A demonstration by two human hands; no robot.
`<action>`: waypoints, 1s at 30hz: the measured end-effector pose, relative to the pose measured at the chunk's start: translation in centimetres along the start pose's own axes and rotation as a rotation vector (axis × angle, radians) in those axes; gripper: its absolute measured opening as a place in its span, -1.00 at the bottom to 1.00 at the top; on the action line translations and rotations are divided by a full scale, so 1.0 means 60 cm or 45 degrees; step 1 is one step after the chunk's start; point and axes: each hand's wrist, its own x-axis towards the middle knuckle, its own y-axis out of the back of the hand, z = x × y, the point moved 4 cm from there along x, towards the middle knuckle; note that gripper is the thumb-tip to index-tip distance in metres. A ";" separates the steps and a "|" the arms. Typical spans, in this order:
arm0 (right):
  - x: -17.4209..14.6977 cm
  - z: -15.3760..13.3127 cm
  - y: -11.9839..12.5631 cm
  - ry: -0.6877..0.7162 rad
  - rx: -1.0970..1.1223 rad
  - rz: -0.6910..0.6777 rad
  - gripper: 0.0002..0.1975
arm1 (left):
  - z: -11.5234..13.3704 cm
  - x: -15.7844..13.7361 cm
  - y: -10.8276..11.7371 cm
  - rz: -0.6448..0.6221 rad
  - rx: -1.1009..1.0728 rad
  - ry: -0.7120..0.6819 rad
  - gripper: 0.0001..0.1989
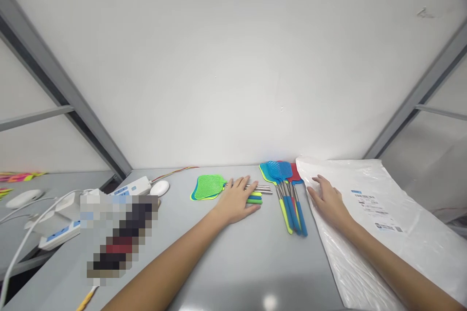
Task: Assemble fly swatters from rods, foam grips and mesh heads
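Observation:
My left hand (238, 200) lies palm down across a small stack of fly swatters, its fingers spread over their metal shafts. Their mesh heads (209, 186), green on top with blue and yellow edges below, point left. Green and blue handles (254, 199) show beside my thumb. Between my hands a second bunch of fly swatters (286, 194) lies fanned, with blue, yellow-green and red heads toward the wall and handles toward me. My right hand (329, 200) rests open on the left side of a white plastic mailing bag (368, 175); no object shows in its fingers.
On the left stand a power strip (134, 187) with white plugs and cables, a round white disc (159, 188) and a pixelated dark object (122, 238). A white wall (233, 68) closes off the back of the grey table (277, 267). Grey metal posts (76, 82) flank it.

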 end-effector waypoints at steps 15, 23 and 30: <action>-0.082 -0.307 -0.014 0.703 0.073 -0.162 -0.47 | -0.008 -0.031 0.022 0.030 -0.242 -0.079 -0.48; -0.074 -0.373 -0.131 0.612 -0.126 -0.322 -0.21 | -0.124 -0.034 0.019 0.009 -0.177 0.244 -0.54; -0.080 -0.385 -0.122 0.646 -0.103 -0.171 -0.41 | -0.151 -0.070 0.006 0.046 -0.109 0.347 -0.69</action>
